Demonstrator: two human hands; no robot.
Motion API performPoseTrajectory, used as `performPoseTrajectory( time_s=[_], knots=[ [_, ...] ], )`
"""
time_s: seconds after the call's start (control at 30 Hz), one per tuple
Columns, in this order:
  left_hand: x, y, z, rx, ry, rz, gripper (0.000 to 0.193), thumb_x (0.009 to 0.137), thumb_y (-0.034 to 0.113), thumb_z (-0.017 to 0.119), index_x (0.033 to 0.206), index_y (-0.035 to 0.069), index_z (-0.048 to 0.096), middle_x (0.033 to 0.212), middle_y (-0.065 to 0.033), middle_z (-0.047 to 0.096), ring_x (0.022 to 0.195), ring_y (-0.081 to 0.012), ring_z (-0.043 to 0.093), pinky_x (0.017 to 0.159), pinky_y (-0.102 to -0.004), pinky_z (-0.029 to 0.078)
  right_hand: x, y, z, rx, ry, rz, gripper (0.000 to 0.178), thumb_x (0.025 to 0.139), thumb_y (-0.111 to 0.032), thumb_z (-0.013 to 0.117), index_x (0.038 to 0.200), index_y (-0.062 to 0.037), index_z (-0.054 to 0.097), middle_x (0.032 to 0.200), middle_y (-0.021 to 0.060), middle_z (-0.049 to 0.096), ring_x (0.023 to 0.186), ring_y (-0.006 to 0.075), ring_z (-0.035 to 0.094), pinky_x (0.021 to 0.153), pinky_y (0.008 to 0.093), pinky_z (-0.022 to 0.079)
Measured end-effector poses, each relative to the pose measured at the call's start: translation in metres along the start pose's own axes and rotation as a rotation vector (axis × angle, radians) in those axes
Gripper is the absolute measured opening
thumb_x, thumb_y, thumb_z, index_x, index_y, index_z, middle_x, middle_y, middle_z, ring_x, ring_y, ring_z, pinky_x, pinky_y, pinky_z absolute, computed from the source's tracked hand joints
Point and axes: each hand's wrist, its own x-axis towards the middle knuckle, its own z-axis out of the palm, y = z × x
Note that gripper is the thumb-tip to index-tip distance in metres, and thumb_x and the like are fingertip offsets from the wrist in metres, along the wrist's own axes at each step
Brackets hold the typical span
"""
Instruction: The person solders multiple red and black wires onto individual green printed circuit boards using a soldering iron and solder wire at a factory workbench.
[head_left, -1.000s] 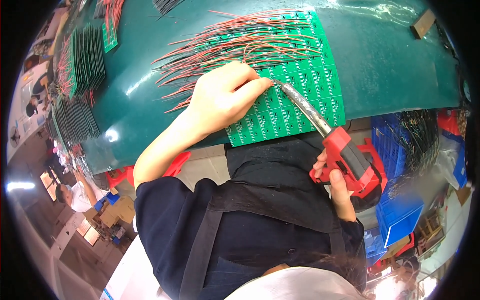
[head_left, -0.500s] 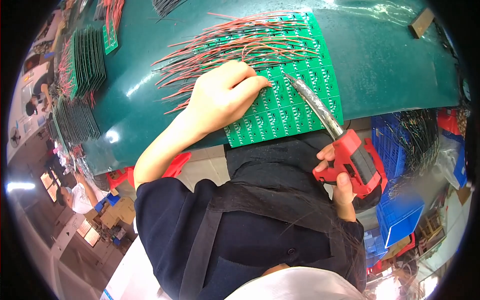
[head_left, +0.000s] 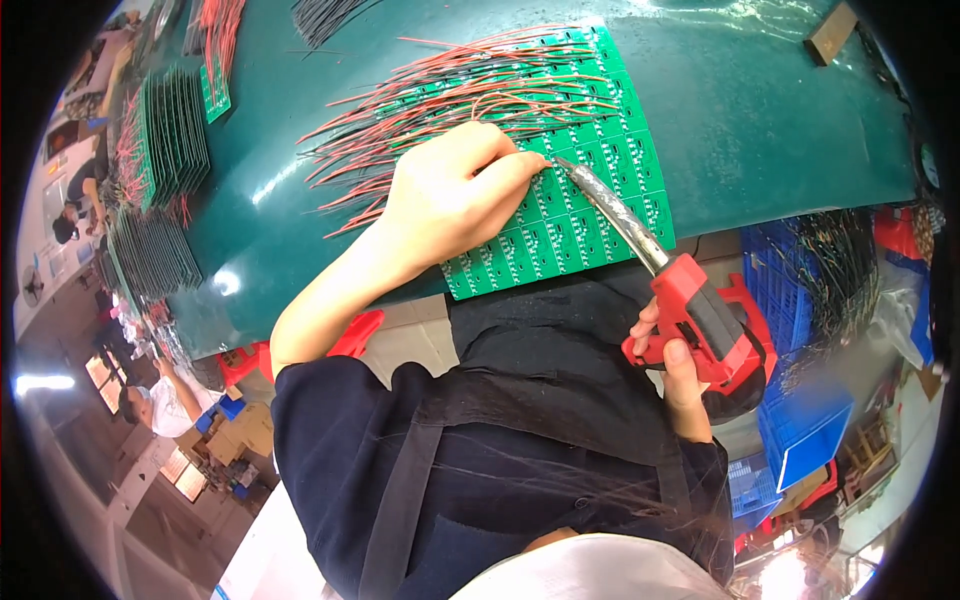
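A green panel of small circuit boards (head_left: 560,245) lies at the near edge of the table, with many thin red and black wires (head_left: 400,110) spread over its far and left part. Above its middle, my left hand (head_left: 450,195) is closed in a pinch; the red end of a wire (head_left: 548,163) shows at the fingertips, while its length is hidden under the hand. My right hand (head_left: 680,375) grips a red and black soldering gun (head_left: 710,320) by its handle. Its metal tip slants down to the panel, right beside the pinched wire end.
Stacks of green boards (head_left: 175,140) stand upright at the table's left. A bundle of dark wires (head_left: 325,18) lies at the far edge, and a brown block (head_left: 832,35) at the far right. Blue crates (head_left: 810,440) stand below on the right. Another person (head_left: 170,400) works at far left.
The soldering gun's tip has moved left and a little down, from apart to right by my left fingertips. My left hand has shifted slightly; the panel sits a little further left in view.
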Motion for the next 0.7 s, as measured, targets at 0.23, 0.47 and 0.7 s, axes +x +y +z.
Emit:
performPoseTrajectory(
  time_s=[0.23,0.47,0.7],
  knots=[
    [0.003,0.001,-0.001,0.031,-0.016,0.016,0.015,0.068,0.006,0.07,0.081,0.007,0.064,0.068,-0.0027,0.053,0.058,-0.0173,0.055,0.047,-0.0286,0.045,0.001,-0.002,0.0,-0.036,-0.02,0.004,0.067,0.08,-0.029,0.065,0.127,0.0105,0.039,0.088,0.0121,0.061,0.065,0.014,0.06,0.057,0.024,0.05],
    [0.003,0.001,-0.003,0.032,-0.04,0.007,0.015,0.067,0.006,0.069,0.081,0.008,0.064,0.068,-0.0022,0.054,0.058,-0.0173,0.055,0.048,-0.0286,0.046,0.009,-0.013,0.015,-0.04,0.061,-0.082,0.055,0.079,-0.044,0.06,0.097,0.007,0.052,0.087,0.0189,0.054,0.077,0.0217,0.057,0.058,0.0278,0.051],
    [0.005,0.001,0.001,-0.001,-0.005,0.001,0.017,0.067,0.004,0.068,0.082,0.008,0.064,0.071,-0.0031,0.054,0.061,-0.0181,0.056,0.049,-0.0294,0.046,0.008,-0.013,0.013,-0.017,0.082,-0.121,0.052,0.079,-0.041,0.059,0.097,0.0076,0.052,0.087,0.0202,0.054,0.079,0.0229,0.056,0.057,0.0278,0.051]
  ],
)
